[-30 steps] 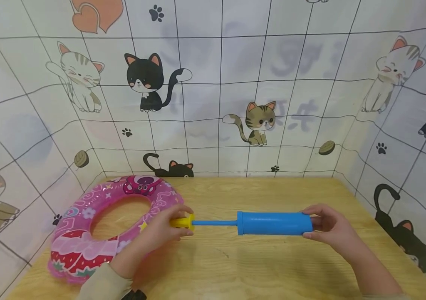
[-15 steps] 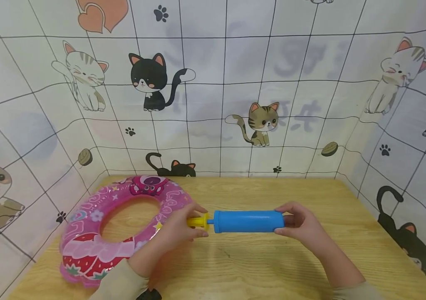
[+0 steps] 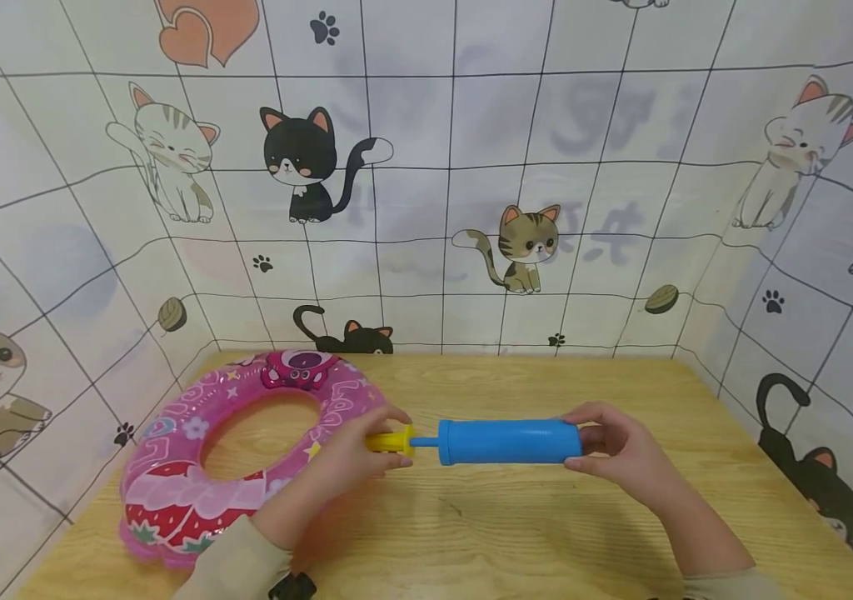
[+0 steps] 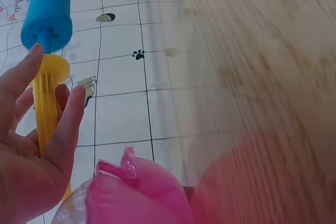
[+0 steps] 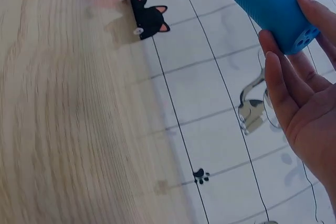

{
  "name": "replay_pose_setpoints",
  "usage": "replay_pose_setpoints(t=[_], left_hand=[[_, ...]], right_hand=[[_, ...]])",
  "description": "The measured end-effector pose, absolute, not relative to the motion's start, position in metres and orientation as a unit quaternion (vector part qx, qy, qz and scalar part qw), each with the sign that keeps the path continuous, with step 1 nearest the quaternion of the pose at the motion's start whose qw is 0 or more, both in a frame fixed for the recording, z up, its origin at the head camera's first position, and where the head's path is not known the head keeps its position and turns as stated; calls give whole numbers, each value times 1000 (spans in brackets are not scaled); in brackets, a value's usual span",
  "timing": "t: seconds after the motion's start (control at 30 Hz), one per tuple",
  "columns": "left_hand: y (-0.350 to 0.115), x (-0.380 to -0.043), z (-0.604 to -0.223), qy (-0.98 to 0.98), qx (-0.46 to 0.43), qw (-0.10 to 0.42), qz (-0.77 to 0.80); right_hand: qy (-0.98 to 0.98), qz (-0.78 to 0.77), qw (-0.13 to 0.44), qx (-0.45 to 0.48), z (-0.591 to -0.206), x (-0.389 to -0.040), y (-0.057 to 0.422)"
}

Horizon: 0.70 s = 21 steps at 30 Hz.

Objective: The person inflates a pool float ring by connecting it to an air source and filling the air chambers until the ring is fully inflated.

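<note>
A hand pump with a blue barrel (image 3: 509,442) lies level between the two hands, a short length of its blue rod showing. My left hand (image 3: 351,454) grips the yellow handle (image 3: 391,442), fingers and thumb around it, as the left wrist view also shows. At the barrel's other end, my right hand (image 3: 625,450) holds the blue rim between thumb and fingers. Small holes dot that end face (image 5: 305,36) in the right wrist view. Behind the left forearm lies a pink inflatable swim ring (image 3: 172,425) printed with strawberries; the left wrist view catches its valve (image 4: 128,166).
Under everything is a light wood-grain table (image 3: 516,533). A white cloth wall with grid lines and printed cats (image 3: 299,167) encloses the table at the back and both sides. The swim ring takes up the table's left part, close to the left arm.
My right hand first moves left, pushing the barrel toward the handle until little rod shows. Since then it has drawn back slightly right, and more rod is out. The swim ring stays put.
</note>
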<state>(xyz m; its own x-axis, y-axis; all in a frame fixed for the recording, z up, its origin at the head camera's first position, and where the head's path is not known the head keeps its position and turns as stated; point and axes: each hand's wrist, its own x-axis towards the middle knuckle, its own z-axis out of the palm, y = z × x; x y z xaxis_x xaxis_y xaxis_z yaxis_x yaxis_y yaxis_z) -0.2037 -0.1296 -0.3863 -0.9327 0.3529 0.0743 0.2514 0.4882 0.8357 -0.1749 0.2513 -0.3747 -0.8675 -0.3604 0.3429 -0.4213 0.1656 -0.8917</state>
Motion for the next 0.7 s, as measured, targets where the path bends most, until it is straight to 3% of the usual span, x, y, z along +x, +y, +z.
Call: replay_pose_setpoints(t=[0.43,0.7], left_hand=[[-154,-206,-387,879,161,52,445],[-154,-204,-388,873,167,62,454]], right_hand=[[-732,625,38,269,-379,-157,311],[-742,619,44,254,-374,-147,319]])
